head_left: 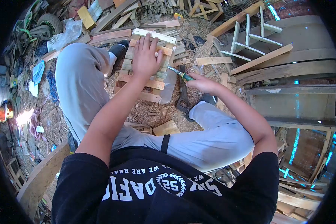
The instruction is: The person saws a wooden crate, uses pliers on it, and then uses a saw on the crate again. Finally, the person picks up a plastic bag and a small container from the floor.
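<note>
My left hand (146, 58) lies flat, fingers spread, over a stack of short wooden slats (127, 67) on the ground between my feet. Its fingertips reach the edge of a pale wooden strip (162, 37) with small dark holes near its ends. To the right, my right hand (198, 82) is closed round the green handle of what looks like a screwdriver (181, 74). The metal shaft points up and left toward the slats. Below the tool, a dark metal tool (183, 99) with a wide end rests on the ground beside my foot.
Scrap wood (153, 11) is heaped at the top. A plastic bag (69, 33) and a wheel (50, 24) lie at upper left. On the right stand a slatted wooden frame (246, 41) and large wooden panels (291, 106). Wood shavings cover the ground (149, 112).
</note>
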{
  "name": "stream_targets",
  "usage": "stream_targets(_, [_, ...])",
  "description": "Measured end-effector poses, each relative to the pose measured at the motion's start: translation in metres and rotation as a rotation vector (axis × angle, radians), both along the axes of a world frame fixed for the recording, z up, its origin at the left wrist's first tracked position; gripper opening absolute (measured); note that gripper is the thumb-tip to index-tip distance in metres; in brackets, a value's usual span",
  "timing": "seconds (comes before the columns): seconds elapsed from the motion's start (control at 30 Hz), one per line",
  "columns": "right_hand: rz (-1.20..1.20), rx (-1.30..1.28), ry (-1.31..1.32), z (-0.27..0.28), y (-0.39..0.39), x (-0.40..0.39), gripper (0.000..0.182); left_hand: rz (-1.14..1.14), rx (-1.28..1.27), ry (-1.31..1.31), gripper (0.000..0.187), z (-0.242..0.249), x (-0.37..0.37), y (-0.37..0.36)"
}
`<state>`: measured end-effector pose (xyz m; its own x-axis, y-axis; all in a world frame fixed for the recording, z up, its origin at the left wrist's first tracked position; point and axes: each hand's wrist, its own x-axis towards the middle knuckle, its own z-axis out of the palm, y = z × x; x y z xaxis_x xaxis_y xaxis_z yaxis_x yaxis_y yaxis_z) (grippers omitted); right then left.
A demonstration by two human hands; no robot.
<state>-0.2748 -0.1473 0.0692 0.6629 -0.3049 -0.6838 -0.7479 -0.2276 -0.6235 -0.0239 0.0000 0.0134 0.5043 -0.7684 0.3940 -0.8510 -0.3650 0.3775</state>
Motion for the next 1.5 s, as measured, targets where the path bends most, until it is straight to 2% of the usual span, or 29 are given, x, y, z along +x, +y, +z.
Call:
stream_targets(0.03, [0.018,0.054,0.072,-0.005,-0.005,0.001,0.045,-0.001,0.0,0.003,0.056,0.0,0.0,0.0])
stream_targets(0.27, [0.067,-0.003,0.043,-0.013,-0.015,0.004,0.044,0.002,-0.007,0.005,0.056,-0.004,0.002,-0.001])
stream_targets(0.33, [0.114,-0.228,-0.116,-0.018,-0.012,0.004,0.04,0.002,0.0,0.009,0.056,-0.003,0.002,-0.002])
stream_targets(0.43, [0.15,-0.316,-0.013,-0.008,-0.005,0.007,0.035,0.002,-0.001,0.004,0.057,-0.003,0.003,-0.002])
stream_targets(0.83, [0.106,-0.523,0.011,0.003,0.027,0.008,0.027,-0.001,-0.007,0.002,0.056,-0.001,0.002,0.001])
stream_targets(1.07, [0.125,-0.638,0.048,0.003,0.033,0.007,0.031,-0.001,0.005,0.019,0.057,0.001,0.002,0.0])
stream_targets(1.17, [0.21,-0.781,-0.021,0.001,0.028,0.006,0.032,-0.007,0.005,0.025,0.057,0.0,0.002,0.0])
stream_targets(1.23, [0.339,-0.989,-0.149,0.005,0.023,0.004,0.035,-0.005,0.008,0.03,0.057,-0.001,0.003,0.001])
stream_targets(1.27, [0.339,-0.991,-0.144,0.006,0.016,0.003,0.035,-0.006,0.009,0.032,0.057,-0.001,0.003,0.0])
stream_targets(1.33, [0.495,-1.239,-0.249,0.011,0.001,0.003,0.04,0.0,0.004,0.026,0.058,-0.001,0.004,-0.001])
stream_targets(1.5, [0.438,-1.164,-0.265,0.019,-0.01,0.003,0.042,0.001,0.013,0.052,0.058,-0.001,0.008,-0.004])
